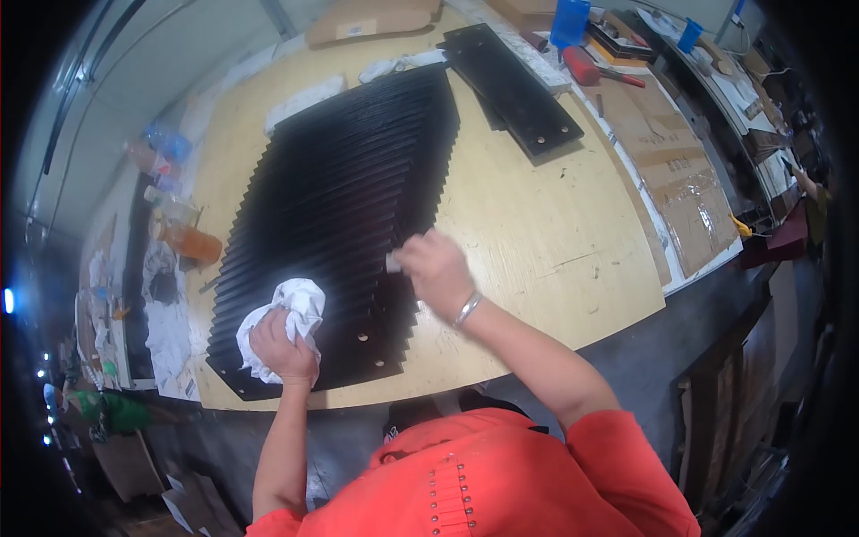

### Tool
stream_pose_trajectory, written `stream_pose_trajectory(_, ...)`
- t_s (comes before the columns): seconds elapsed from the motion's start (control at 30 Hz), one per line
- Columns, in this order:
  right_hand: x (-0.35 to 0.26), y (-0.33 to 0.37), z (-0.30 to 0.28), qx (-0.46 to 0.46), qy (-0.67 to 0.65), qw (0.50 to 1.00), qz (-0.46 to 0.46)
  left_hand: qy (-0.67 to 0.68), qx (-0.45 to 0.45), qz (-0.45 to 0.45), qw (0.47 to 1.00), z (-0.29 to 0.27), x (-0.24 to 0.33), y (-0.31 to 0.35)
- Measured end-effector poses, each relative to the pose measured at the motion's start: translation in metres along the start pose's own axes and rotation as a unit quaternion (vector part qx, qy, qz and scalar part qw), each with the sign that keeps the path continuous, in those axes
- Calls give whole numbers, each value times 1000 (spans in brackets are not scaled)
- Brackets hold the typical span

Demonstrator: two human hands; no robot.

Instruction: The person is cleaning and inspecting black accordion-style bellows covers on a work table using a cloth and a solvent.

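Note:
A long black pleated bellows cover (331,170) lies across the wooden table, its folds running crosswise and its near end plate showing small holes. My left hand (282,345) is closed on a crumpled white cloth (302,297) and presses it against the near left part of the bellows. At the right side of the folds is my right hand (437,273), slightly smeared by motion. Its fingers pinch a small whitish piece (393,262), whose exact kind I cannot make out. A metal bangle (467,308) circles that wrist.
Two black plates with holes (519,94) lie stacked at the far right of the table (573,251). Beyond them are a red mallet (582,67), a blue container (570,22) and flat cardboard (680,188). A bottle of orange liquid (192,242) lies along the left edge.

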State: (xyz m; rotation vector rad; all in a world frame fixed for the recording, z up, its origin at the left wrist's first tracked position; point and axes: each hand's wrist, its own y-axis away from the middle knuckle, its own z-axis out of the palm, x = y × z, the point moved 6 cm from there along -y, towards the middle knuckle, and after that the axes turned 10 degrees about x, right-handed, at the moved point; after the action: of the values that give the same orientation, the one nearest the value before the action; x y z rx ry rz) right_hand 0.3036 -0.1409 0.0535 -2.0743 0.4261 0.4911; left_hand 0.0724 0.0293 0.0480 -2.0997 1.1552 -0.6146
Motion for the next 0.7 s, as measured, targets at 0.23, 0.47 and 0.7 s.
stream_pose_trajectory(0.23, 5, 37, -9, -25, -27, 998, 54, 4, 5, -3, 1000, -1, -2, 0)
stream_pose_trajectory(0.47, 12, 33, 12, -90, -11, 994, 57, -1, 8, -14, 1000, -2, -8, 4)
stream_pose_trajectory(0.7, 37, -4, -6, 35, -58, 966, 248, -2, 4, 5, 1000, -5, 2, -2)
